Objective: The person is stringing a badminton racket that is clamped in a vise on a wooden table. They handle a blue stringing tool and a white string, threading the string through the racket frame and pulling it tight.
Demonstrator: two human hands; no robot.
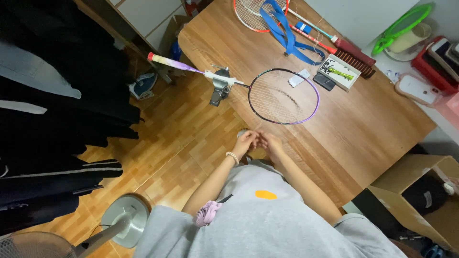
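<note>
Both hands, left hand [246,141] and right hand [271,142], are meeting fingertip to fingertip, seemingly pinching something too small to identify, just below the purple-framed badminton racket [284,96] clamped to the wooden worktop [363,129].

left hand [246,142] touching right hand [270,142] at table [363,129] edge | purple racket [282,95] clamped just beyond

The purple-framed badminton racket [283,97] is lying flat on the wooden table [363,129], head near the table's front-left edge, shaft clamped in a small grey vise [220,86] at that edge. Its pale purple handle with the red butt is sticking out over the floor, off the left side.
</note>
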